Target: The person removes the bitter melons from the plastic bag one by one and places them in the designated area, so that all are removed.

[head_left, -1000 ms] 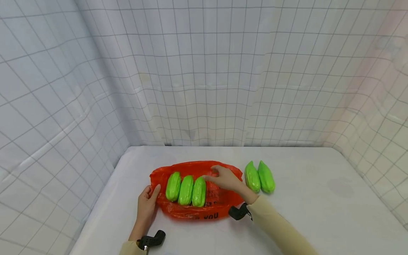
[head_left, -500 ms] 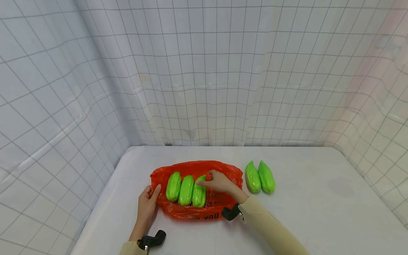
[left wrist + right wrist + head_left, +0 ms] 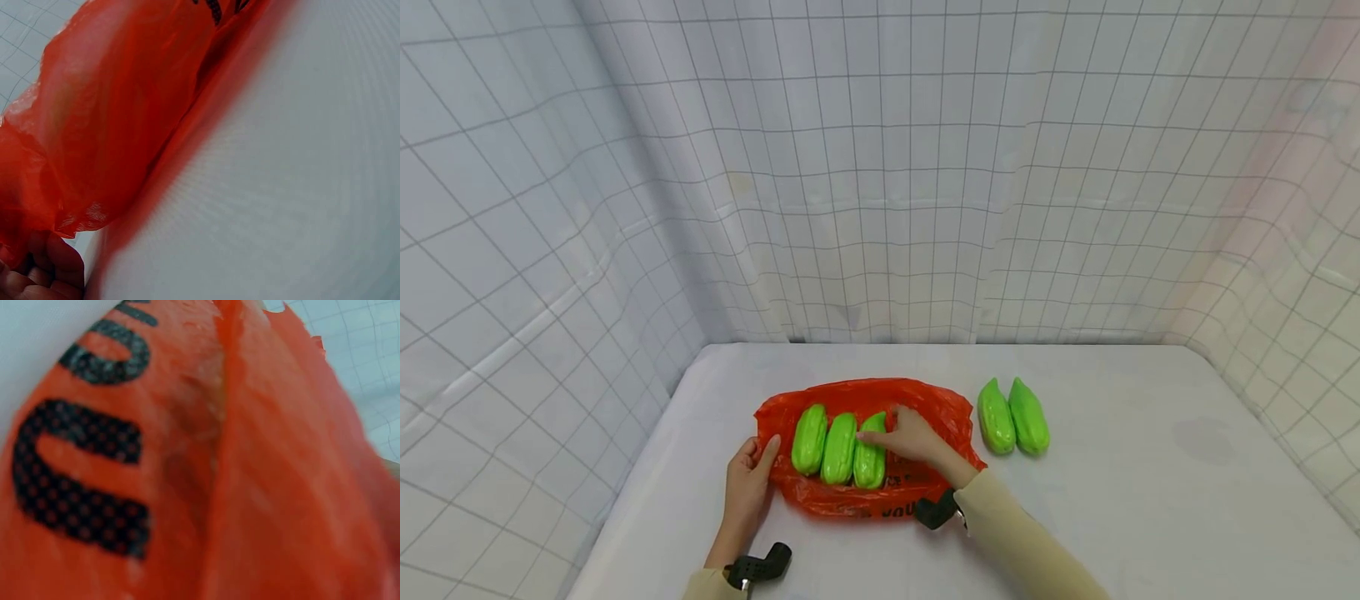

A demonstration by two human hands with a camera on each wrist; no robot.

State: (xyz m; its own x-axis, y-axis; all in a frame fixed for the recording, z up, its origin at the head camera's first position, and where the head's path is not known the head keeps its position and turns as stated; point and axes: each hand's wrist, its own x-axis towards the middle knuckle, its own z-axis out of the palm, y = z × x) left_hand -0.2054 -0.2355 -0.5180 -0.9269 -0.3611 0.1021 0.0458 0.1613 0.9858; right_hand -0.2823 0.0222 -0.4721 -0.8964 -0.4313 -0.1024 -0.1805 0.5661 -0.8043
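The left hand (image 3: pixel 748 479) pinches the left edge of a red plastic bag (image 3: pixel 831 498); its fingers (image 3: pixel 59 259) are curled against the bag's rim in the left wrist view. The bag lies wide and flat on the white worktop (image 3: pixel 1120 508). Three green vegetables rest on it side by side: a left one (image 3: pixel 809 442), a middle one (image 3: pixel 838 450) and a right one (image 3: pixel 870 468).

The right hand (image 3: pixel 917 437) reaches in from the right, its thumb across the right one's far half and its fingers at that one's right side; whether they grip it I cannot tell. In the right wrist view the bag's black lettering (image 3: pixel 81 481) fills much of the picture.

Two more green vegetables (image 3: pixel 1028 417) lie together on the worktop, just right of the bag. A white gridded curtain (image 3: pixel 910 183) hangs beyond the far edge.
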